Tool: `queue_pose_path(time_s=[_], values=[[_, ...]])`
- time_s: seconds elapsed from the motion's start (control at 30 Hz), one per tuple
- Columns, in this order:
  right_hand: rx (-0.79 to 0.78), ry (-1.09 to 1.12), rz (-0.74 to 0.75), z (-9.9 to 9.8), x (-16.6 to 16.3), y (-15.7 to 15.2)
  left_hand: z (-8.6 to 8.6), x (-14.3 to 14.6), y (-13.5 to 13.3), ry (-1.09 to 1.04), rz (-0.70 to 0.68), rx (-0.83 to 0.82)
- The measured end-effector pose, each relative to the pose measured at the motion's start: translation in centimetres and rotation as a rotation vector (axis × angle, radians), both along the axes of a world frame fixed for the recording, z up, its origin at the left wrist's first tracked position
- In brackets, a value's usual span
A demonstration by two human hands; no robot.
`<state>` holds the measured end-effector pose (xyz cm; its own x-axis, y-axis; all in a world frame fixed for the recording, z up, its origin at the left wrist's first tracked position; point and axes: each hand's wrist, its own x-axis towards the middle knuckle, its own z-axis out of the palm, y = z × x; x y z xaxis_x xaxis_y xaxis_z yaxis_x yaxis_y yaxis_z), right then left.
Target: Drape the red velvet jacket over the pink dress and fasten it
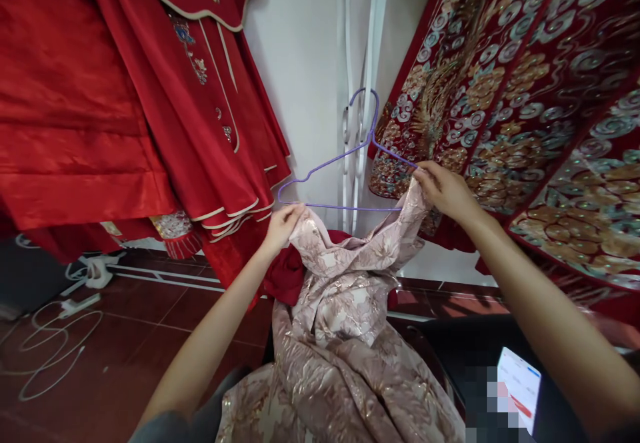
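As left hand (283,226) and right hand (443,188) hold dress (345,300), hanger (371,136) partly inside

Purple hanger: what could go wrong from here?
1. The hanger's left end is bare, outside the dress; if the left hand loosens its grip, that shoulder could drop.
2. The phone lies near the right arm; a sideways sweep might knock it.

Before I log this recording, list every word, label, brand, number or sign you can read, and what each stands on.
No text is readable.
Phone: screen marks too small and blurred to read; mosaic blocks hide part.
Pink dress and purple hanger: no lettering visible.
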<state>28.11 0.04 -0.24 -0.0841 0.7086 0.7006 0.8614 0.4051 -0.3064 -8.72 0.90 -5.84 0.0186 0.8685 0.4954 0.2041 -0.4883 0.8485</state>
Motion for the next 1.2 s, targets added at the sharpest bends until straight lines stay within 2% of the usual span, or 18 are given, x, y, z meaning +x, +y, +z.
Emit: queue_pose_path(time_s=[0.1,0.17,0.3,0.57,0.67,0.73,0.83,0.97,1.03,1.1,1.2], values=[[-0.003,-0.033,0.001,0.1,0.3,0.2,-0.1,-4.1,0.2,0.078,0.151,0.047],[0.002,-0.039,-0.003,0.2,0.4,0.4,0.1,-6.1,0.5,0.169,0.191,0.070],[0.010,-0.054,-0.010,0.4,0.5,0.3,0.7,-7.5,1.4,0.336,0.200,0.152],[0.018,-0.071,-0.010,0.5,0.5,0.2,0.6,-6.7,1.2,0.313,0.239,0.232],[0.019,-0.083,-0.009,0.5,0.7,0.3,1.1,-6.6,0.9,0.334,0.263,0.266],[0.021,-0.103,-0.008,0.4,0.7,0.4,2.3,-5.8,1.0,0.377,0.287,0.307],[0.013,-0.155,-0.035,-0.1,0.6,0.6,4.8,-3.1,1.5,0.507,0.314,0.406],[0.013,-0.203,-0.119,-0.6,0.3,0.5,7.3,0.8,2.0,0.667,0.232,0.459],[0.031,-0.205,-0.143,-0.5,0.3,0.3,7.3,1.7,2.0,0.707,0.202,0.421],[0.053,-0.194,-0.133,-0.5,0.5,0.0,6.6,1.4,2.1,0.701,0.169,0.381],[0.114,-0.061,-0.071,-1.8,1.2,-0.8,4.6,-0.2,2.3,0.507,0.107,0.263]])
